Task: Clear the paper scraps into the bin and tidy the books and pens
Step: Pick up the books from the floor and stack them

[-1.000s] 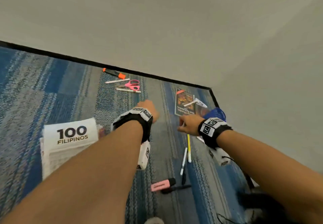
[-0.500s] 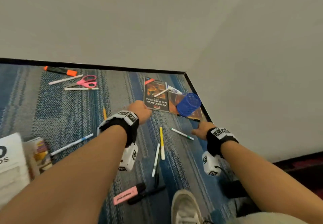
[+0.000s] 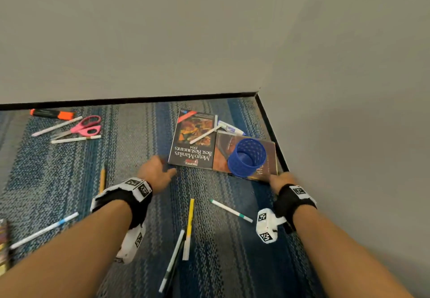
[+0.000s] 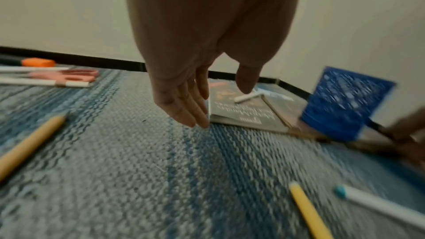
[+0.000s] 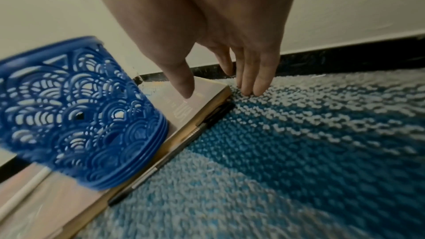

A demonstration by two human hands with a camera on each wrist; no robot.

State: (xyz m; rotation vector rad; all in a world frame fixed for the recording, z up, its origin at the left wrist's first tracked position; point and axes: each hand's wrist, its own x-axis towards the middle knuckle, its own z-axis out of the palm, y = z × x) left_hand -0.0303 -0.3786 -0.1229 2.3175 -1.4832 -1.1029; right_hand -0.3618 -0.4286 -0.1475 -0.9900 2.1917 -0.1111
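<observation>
Both hands [image 3: 156,169] now nearer "Metro Manila's" book [image 3: 194,144]

floor: blue-grey striped carpet [image 3: 130,148] | walls: plain grey wall [image 3: 162,32] meeting in a corner, black baseboard [image 3: 130,100] along the carpet edge | scissors: pink scissors [image 3: 85,127] lying flat near the far baseboard
</observation>
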